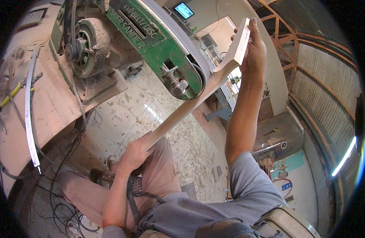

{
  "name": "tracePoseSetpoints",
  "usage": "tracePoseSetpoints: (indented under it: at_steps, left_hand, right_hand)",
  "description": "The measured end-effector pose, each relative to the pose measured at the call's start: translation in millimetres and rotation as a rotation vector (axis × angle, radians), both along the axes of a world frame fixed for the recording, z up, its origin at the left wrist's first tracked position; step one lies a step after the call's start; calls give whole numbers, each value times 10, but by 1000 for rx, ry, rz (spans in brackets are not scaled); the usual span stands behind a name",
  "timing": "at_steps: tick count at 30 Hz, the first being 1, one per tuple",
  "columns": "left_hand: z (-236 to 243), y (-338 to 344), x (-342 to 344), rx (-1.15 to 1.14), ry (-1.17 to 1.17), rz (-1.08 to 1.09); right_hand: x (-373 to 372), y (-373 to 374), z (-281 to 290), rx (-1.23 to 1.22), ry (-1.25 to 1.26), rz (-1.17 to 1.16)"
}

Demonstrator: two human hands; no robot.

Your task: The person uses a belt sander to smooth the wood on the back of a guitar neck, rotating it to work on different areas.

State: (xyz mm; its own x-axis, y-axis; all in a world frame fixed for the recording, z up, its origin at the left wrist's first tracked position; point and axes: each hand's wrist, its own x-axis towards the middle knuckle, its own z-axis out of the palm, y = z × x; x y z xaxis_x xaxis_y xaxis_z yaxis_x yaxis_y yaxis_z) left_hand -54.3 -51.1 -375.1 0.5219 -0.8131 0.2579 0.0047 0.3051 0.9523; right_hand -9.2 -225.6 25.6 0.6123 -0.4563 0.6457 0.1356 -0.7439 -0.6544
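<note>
Between my hands runs a long pale wooden piece shaped like a guitar neck (pixel 178 113), held at a slant. My left hand (pixel 133 154) wraps round its slim lower end, above my lap. Up at its broad, blocky end, my right hand (pixel 254 51) grips it with the arm stretched out and the thumb along the top. The middle of the wood passes by the rounded end of a green belt sander (pixel 150 51); whether it touches the belt (pixel 202 65) I cannot tell. Part of the wood is hidden behind the sander's end.
A dusty workbench (pixel 51 107) on the left carries a metal strip (pixel 29 103), yellow-handled pliers (pixel 9 95) and the sander's pulley wheel (pixel 87 45). Black cables (pixel 67 216) lie tangled below it. Dust and scraps litter the tiled floor (pixel 194 148). A lit screen (pixel 183 10) stands far off.
</note>
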Motion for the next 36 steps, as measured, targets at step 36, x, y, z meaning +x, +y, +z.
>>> tracePoseSetpoints:
  at_steps: [36]
  left_hand:
    - [20,-86,-66,52,-168,483]
  right_hand:
    - [-123,-42,171,100,62,193]
